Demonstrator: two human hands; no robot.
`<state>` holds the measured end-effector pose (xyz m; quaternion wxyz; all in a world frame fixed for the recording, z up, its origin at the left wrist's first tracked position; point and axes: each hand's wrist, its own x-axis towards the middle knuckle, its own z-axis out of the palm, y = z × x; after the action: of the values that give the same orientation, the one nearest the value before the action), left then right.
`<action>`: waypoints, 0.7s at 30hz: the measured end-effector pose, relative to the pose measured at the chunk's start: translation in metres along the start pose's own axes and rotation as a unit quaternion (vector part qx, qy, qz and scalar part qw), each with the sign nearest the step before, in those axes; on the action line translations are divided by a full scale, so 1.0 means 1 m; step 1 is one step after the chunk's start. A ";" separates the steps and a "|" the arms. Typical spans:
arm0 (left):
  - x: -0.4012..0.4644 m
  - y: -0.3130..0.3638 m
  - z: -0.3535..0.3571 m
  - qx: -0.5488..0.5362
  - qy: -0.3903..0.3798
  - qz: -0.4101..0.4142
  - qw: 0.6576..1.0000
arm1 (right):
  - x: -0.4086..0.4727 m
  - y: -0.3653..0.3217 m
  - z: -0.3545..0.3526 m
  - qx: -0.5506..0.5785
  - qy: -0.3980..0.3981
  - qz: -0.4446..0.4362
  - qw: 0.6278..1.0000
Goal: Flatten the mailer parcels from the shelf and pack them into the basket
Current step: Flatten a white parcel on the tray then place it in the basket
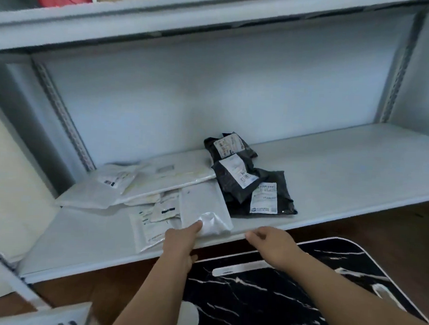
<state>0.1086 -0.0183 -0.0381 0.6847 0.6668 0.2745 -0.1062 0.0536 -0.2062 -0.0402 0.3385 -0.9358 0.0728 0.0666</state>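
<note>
Picking stage, judged from the scene: reaching to the light grey metal shelf [334, 164] for the next parcel, nothing flattened or packed in this moment.

Left hand [182, 238] at the front lip of the shelf, thumb on top of the near end of a white, glossy plastic mailer parcel [205, 207], other fingers tucked below the shelf edge and hidden; looks like a pinch on that parcel, though the underside cannot be seen. Right hand [270, 241] just beside the parcel's near right corner, knuckles up, fingers curled loosely toward it, holding nothing, apart from the plastic.

White parcel lying flat near the front edge, slightly puffed at its near end, overlapping other flat white mailers [142, 183] to its left and touching the pile of 3 crumpled black plastic mailers with white labels [245, 179] behind and to its right.

Below the shelf, a black container with white marbled streaks and a white slot handle [275, 304], probably the basket, directly under both forearms.

Next move likely calls for: sliding the white parcel off the lip, bringing the right hand onto its free corner, pressing out the trapped air at the puffed end, then lowering it flat into the basket without dragging neighbouring mailers off the shelf.
</note>
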 end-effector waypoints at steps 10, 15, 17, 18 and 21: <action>0.017 0.011 0.024 -0.128 -0.022 -0.045 0.990 | 0.013 0.021 0.012 0.084 -0.025 0.029 0.996; 0.016 0.013 0.017 0.147 0.040 0.011 0.988 | 0.020 0.009 0.012 0.043 0.051 0.014 0.998; 0.024 0.018 0.012 0.295 0.083 0.054 0.950 | 0.027 0.001 0.014 -0.020 0.119 -0.021 0.992; 0.025 0.022 0.008 0.360 0.097 0.072 0.925 | 0.030 -0.005 0.016 -0.060 0.136 -0.054 0.987; 0.034 0.039 0.004 0.503 0.098 0.173 0.841 | 0.043 -0.024 0.023 -0.181 0.103 -0.167 0.964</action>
<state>0.1578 -0.0114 -0.0227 0.2320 0.9631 0.1291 -0.0442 0.0982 -0.1770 -0.0499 0.1607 -0.9821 -0.0630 -0.0751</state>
